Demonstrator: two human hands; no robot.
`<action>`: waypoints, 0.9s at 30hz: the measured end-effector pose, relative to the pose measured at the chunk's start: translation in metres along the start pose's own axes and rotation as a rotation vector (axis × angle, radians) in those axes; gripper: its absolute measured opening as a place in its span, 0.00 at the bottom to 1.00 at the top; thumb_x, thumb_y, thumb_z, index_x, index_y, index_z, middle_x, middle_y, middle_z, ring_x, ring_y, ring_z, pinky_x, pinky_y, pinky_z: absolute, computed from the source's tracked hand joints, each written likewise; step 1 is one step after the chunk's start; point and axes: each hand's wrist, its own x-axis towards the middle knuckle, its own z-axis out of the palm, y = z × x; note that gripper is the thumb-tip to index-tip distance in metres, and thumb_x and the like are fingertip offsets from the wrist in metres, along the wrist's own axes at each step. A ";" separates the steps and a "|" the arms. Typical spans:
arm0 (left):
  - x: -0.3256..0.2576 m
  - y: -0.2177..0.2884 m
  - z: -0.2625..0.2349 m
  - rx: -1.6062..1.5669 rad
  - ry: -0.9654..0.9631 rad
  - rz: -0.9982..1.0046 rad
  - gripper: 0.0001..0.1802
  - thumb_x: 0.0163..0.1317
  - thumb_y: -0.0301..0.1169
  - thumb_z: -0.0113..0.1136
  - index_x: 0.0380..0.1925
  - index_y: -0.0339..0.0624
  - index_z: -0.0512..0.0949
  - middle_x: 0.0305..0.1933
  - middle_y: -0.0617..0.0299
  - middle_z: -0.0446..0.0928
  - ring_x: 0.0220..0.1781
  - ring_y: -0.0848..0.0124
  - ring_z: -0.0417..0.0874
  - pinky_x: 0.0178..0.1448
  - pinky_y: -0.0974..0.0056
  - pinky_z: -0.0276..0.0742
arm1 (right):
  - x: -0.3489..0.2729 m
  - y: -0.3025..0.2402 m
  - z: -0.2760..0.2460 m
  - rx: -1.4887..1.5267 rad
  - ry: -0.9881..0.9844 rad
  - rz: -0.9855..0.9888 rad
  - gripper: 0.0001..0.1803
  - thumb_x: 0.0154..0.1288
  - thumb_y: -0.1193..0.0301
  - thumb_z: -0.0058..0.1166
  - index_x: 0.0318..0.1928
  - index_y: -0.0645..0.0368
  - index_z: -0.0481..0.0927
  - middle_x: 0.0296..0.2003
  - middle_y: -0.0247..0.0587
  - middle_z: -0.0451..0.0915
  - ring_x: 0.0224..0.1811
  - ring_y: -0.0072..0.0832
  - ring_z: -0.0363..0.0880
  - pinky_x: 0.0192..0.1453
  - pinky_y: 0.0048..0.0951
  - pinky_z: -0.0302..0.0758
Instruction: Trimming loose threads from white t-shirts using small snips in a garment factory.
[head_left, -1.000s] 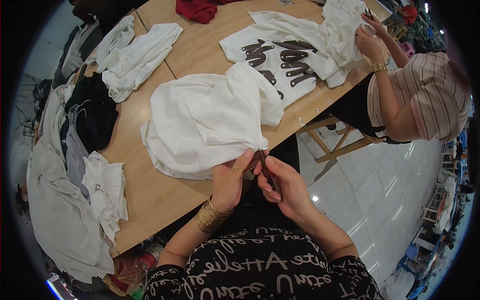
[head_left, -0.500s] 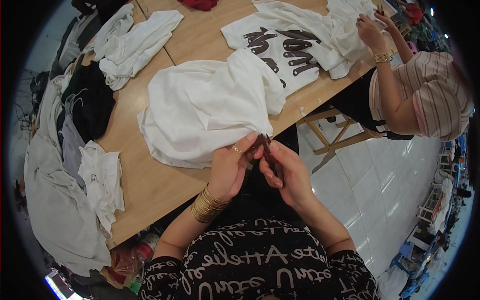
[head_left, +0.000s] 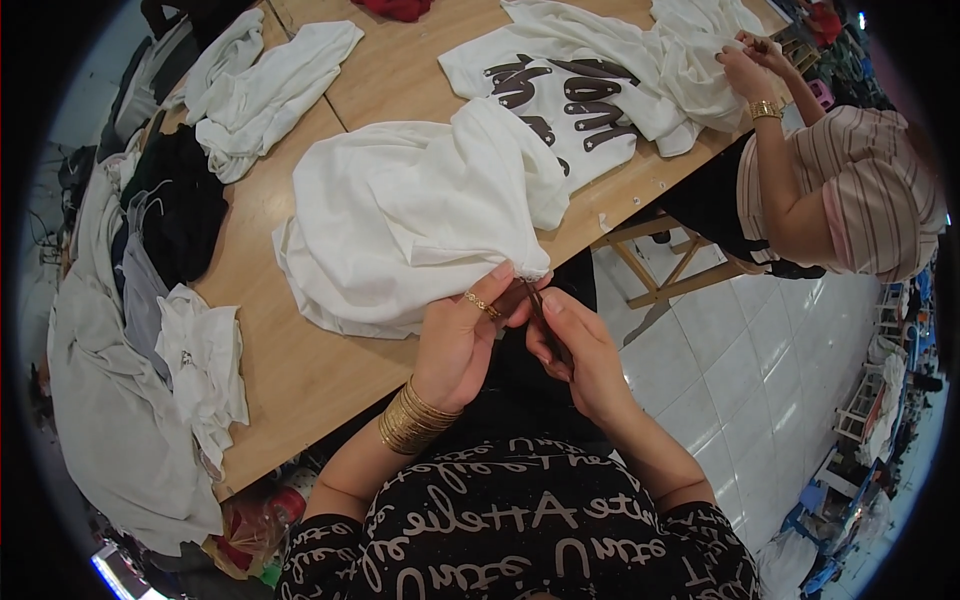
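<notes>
A bunched white garment lies over the near edge of the wooden table. My left hand pinches its near corner between thumb and fingers. Dark thread snips are in my right hand, its fingers wrapped round them. The tips of the snips are at the pinched cloth, close to my left fingertips. Exactly what the blades touch is too small to make out. Beyond the garment lies a white printed garment with dark lettering, partly covered by it.
Across the table, white garments lie at the back left. Grey, black and white clothes are heaped along the left edge. A co-worker in a striped shirt handles white cloth at the right, beside a wooden stool.
The snips have come nearer the cloth, their tips now beside the pinched corner. My left hand has barely shifted. The co-worker's hands have moved slightly.
</notes>
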 end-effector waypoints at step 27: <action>0.001 -0.009 0.002 0.030 0.008 0.024 0.13 0.63 0.32 0.48 0.40 0.32 0.73 0.39 0.60 0.77 0.26 0.79 0.62 0.39 0.72 0.65 | 0.002 0.003 0.005 0.066 0.044 -0.019 0.20 0.69 0.57 0.31 0.35 0.61 0.70 0.15 0.28 0.62 0.12 0.12 0.49 0.16 0.14 0.47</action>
